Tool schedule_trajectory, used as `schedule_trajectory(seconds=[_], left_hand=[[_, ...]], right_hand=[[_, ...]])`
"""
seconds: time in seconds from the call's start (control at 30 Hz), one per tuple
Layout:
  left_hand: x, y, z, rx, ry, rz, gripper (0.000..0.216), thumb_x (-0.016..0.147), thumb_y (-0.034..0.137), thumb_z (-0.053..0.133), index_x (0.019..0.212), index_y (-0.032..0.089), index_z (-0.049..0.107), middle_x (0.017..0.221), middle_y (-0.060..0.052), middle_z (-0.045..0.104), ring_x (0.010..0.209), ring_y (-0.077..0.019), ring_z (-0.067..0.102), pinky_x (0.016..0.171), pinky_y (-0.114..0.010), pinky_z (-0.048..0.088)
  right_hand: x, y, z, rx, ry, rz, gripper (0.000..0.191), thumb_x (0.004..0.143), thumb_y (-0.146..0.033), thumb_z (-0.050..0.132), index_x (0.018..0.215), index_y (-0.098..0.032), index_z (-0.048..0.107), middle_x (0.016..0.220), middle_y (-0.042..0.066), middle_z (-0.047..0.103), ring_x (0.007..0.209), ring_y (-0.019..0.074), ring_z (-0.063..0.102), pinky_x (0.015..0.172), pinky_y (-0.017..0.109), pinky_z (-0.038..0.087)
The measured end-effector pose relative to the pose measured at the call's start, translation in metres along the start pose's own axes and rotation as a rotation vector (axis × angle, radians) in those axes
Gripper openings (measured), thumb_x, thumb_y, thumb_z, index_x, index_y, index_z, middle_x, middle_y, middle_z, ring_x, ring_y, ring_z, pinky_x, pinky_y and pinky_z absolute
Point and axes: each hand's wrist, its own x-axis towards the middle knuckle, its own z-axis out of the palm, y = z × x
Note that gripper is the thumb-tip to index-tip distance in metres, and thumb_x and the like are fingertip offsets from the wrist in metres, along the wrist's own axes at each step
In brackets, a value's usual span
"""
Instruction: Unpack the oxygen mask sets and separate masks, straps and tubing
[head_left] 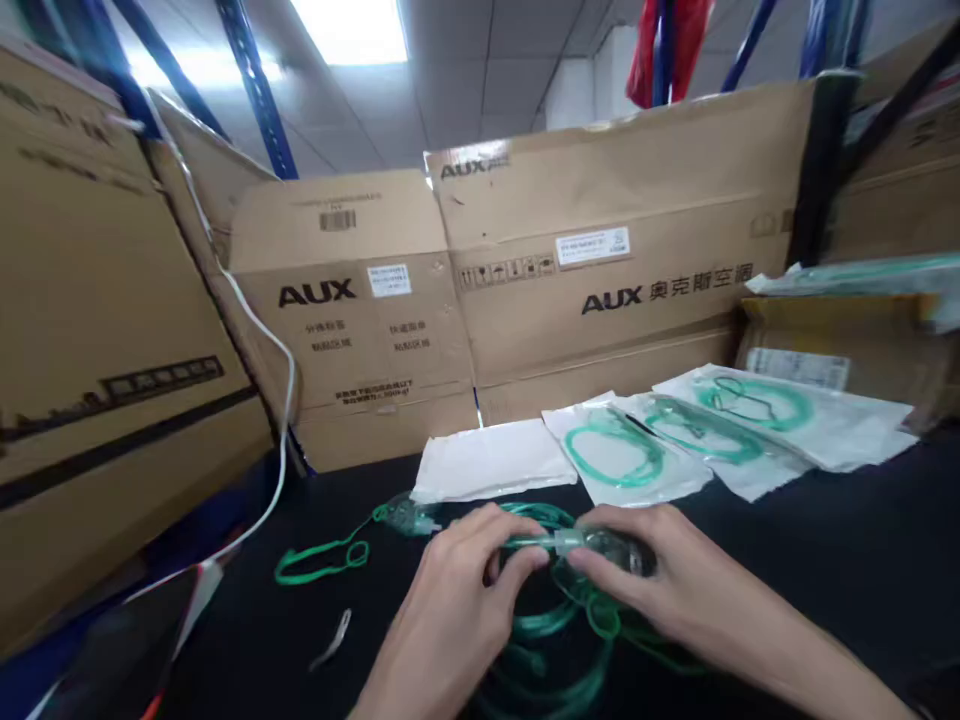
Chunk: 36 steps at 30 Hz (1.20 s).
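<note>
Cannot trace the tube [526, 543], partly behind the left fingers [520, 572], nor the coil [544, 624], blurred near the bottom edge. Cannot make out all of the cup [619, 547], partly covered by the right fingers [606, 576], nor read the label [592, 247], printed too small. Cannot identify the slab [124, 645], cut off at lower left.

pouches [495, 460], tubing [544, 624] on black tabletop [810, 540]

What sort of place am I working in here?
Probably a packing or assembly bench in a workshop or storeroom: AUX cartons stand along the back of a black table, blue metal posts rise behind, and packets of green tubing lie in a row.
</note>
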Motion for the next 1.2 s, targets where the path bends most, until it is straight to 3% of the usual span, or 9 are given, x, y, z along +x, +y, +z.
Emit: schedule_trajectory(seconds=[0.17, 0.33, 0.43, 0.67, 0.9, 1.2], left_hand=[[-0.001, -0.008, 0.0, -0.042, -0.133, -0.104, 0.028, 0.098, 0.04, 0.053, 0.09, 0.024, 0.074, 0.083, 0.001, 0.072, 0.078, -0.0178, 0.061, 0.073, -0.027, 0.043], [-0.005, -0.008, -0.005, -0.08, -0.176, -0.121, 0.038, 0.101, 0.043, 0.046, 0.083, 0.022, 0.072, 0.079, 0.001, 0.07, 0.08, -0.0182, 0.062, 0.075, -0.027, 0.043], [-0.005, -0.009, -0.001, -0.075, -0.127, -0.099, 0.031, 0.1, 0.037, 0.049, 0.087, 0.022, 0.072, 0.083, 0.0, 0.071, 0.084, -0.019, 0.063, 0.079, -0.029, 0.044], [0.004, -0.005, 0.01, -0.051, 0.001, -0.036, 0.026, 0.099, 0.022, 0.052, 0.092, 0.025, 0.077, 0.083, 0.0, 0.071, 0.084, -0.0198, 0.064, 0.08, -0.032, 0.043], [0.001, -0.003, 0.009, 0.003, 0.072, 0.013, 0.025, 0.097, 0.019, 0.054, 0.098, 0.028, 0.078, 0.086, 0.001, 0.071, 0.085, -0.0207, 0.063, 0.078, -0.033, 0.044], [0.001, 0.003, 0.007, 0.044, 0.127, 0.149, 0.027, 0.098, 0.014, 0.051, 0.097, 0.025, 0.076, 0.087, 0.0, 0.071, 0.085, -0.0214, 0.061, 0.078, -0.037, 0.046]], right_hand=[[-0.003, -0.004, -0.002, -0.027, 0.011, -0.075, 0.031, 0.092, -0.051, 0.059, 0.104, -0.027, 0.075, 0.102, 0.004, 0.075, 0.098, 0.0261, 0.068, 0.083, 0.035, 0.054], [-0.007, 0.018, 0.008, -0.058, 0.047, -0.187, 0.05, 0.094, -0.059, 0.055, 0.136, -0.031, 0.061, 0.138, 0.006, 0.063, 0.129, 0.0296, 0.057, 0.105, 0.042, 0.05], [-0.007, 0.025, 0.013, -0.109, 0.047, -0.218, 0.053, 0.096, -0.06, 0.051, 0.141, -0.034, 0.056, 0.144, 0.005, 0.058, 0.133, 0.0307, 0.054, 0.107, 0.045, 0.05], [-0.004, 0.013, 0.006, -0.191, 0.138, -0.379, 0.045, 0.102, -0.049, 0.044, 0.137, -0.025, 0.059, 0.133, 0.011, 0.065, 0.121, 0.0303, 0.064, 0.095, 0.041, 0.059], [-0.003, 0.014, 0.01, -0.136, 0.164, -0.354, 0.045, 0.101, -0.051, 0.047, 0.135, -0.027, 0.061, 0.131, 0.01, 0.067, 0.121, 0.031, 0.064, 0.095, 0.042, 0.058], [-0.002, 0.013, 0.005, 0.057, 0.106, -0.136, 0.049, 0.091, -0.062, 0.057, 0.126, -0.03, 0.068, 0.128, 0.006, 0.07, 0.124, 0.0305, 0.06, 0.101, 0.042, 0.052]])
